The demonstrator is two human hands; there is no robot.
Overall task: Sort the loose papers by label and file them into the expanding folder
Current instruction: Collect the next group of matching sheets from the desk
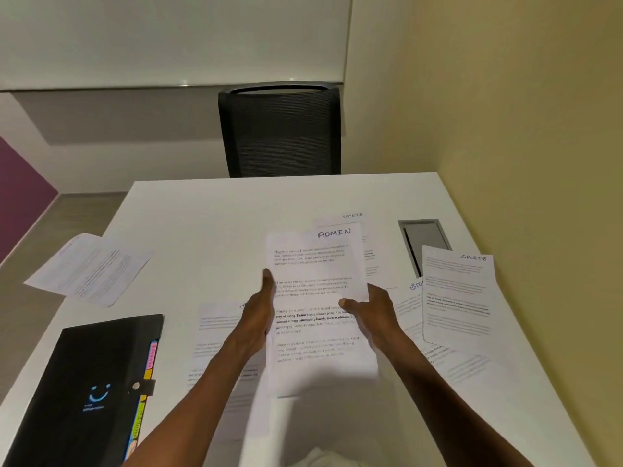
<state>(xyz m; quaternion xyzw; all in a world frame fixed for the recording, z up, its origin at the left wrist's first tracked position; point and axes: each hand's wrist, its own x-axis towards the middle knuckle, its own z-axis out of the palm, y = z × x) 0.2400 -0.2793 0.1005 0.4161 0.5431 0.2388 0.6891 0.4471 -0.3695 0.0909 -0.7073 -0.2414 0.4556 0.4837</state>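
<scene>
I hold a printed sheet labelled ADMIN point(313, 264) above the middle of the white table point(209, 210). My left hand point(261, 305) grips its left edge and my right hand point(374, 308) pinches its right edge, thumb on top. A sheet labelled SPORTS point(350, 219) lies flat behind it. Another SPORTS sheet point(458, 298) lies at the right, overlapping one more paper point(409, 308). A further sheet point(219, 332) lies under my left forearm. One paper point(87, 267) hangs over the table's left edge. The black expanding folder point(91, 389) lies closed at the front left, coloured tabs along its right side.
A black mesh chair point(279, 129) stands at the far side of the table. A grey cable hatch point(423, 244) is set into the tabletop at the right, partly under a paper. A yellow wall runs close along the right.
</scene>
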